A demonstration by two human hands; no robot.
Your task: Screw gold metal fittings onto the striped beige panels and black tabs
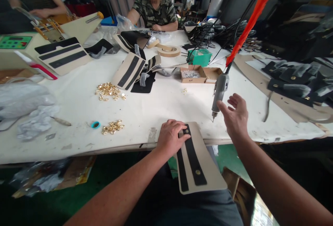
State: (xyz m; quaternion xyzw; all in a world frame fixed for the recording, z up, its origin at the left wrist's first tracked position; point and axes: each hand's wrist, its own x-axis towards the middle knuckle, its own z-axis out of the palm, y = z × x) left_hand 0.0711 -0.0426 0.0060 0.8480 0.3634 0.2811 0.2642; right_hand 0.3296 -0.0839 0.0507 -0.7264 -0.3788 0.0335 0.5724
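Observation:
A beige panel with two black strips (194, 156) lies partly on the table edge and partly across my lap. Round brass-coloured fittings show at both ends of its right strip. My left hand (171, 137) grips the panel's upper left part, with thumb and fingers by the upper fitting. A grey electric screwdriver (220, 90) hangs tip down over the table from an orange-wrapped cord. Just right of it, my right hand (236, 115) is open, fingers apart and holding nothing; its thumb is close to the tool's body, and I cannot tell whether they touch.
Gold-coloured metal pieces lie in piles (108, 90) at left, near a blue ring-shaped container (95, 124) and an awl (61, 121). Further back are more striped panels (128, 70), cardboard boxes (192, 74) and a green box (199, 57). A person (158, 11) sits opposite.

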